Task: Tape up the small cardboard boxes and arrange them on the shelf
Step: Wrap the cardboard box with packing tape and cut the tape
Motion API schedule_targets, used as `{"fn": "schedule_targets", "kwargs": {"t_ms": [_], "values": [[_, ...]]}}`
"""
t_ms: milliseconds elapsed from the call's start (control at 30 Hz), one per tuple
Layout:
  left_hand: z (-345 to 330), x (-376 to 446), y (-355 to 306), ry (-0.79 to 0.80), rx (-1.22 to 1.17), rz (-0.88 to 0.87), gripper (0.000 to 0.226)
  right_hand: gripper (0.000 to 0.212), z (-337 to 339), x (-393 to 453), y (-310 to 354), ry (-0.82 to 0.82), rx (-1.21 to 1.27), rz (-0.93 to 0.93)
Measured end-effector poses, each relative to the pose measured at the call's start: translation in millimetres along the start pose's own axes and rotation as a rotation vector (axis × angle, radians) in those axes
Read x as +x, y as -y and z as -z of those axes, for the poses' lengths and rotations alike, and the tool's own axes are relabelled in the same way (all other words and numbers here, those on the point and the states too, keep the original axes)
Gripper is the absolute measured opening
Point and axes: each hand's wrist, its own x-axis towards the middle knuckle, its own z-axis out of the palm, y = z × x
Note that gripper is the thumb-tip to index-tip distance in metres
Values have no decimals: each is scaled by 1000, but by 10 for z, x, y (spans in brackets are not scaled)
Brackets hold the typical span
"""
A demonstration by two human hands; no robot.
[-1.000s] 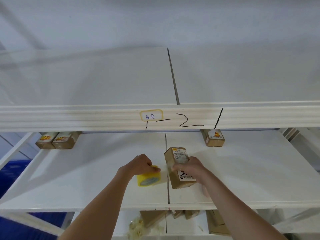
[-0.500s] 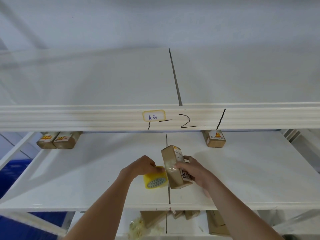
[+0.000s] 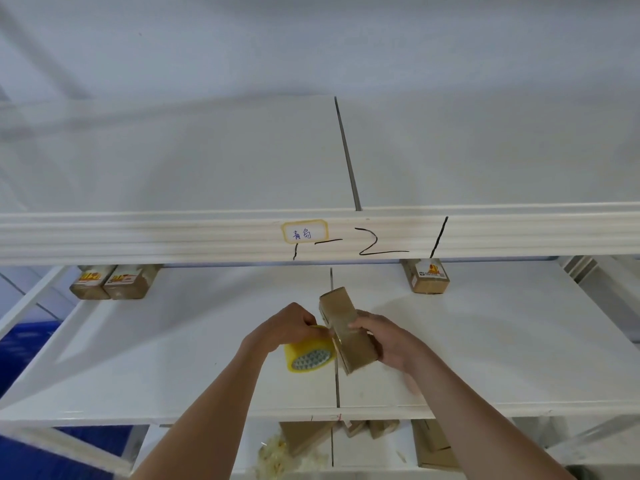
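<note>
My right hand (image 3: 388,342) grips a small brown cardboard box (image 3: 346,332) from the right side and holds it tilted above the middle shelf (image 3: 173,358). Its plain brown face is turned up toward me. My left hand (image 3: 284,329) grips a yellow roll of clear tape (image 3: 308,351) right against the box's left edge. A strip of tape seems to run from the roll onto the box. Two taped boxes (image 3: 110,282) stand side by side at the shelf's back left. A third box (image 3: 427,275) stands at the back right.
The upper shelf's white front beam (image 3: 138,237) carries a small handwritten label (image 3: 304,232) and black marker strokes. Below the middle shelf's front edge lie more cardboard boxes (image 3: 433,445) and a heap of pale tape scraps (image 3: 277,455). A blue crate (image 3: 20,344) shows at far left.
My right hand has rolled the box so that its labelled face turned away and a plain face shows. My left hand has brought the tape roll against the box's left edge.
</note>
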Motion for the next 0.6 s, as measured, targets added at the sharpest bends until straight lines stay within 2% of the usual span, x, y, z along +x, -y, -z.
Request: {"fn": "schedule_targets", "kwargs": {"t_ms": [100,167,300,600], "values": [[-7,27,-113,-89,77,2,38,65,-100,30,-7,-67,-173,16],[-2,32,-143,-80,123,-28,37,70,-108,47,-32,-128,-218,28],[-26,-31,-108,-37,168,-46,40,78,-78,49,-17,-129,-307,-2],[-112,-88,-17,79,-47,-45,49,52,7,60,-80,-246,-323,4]]}}
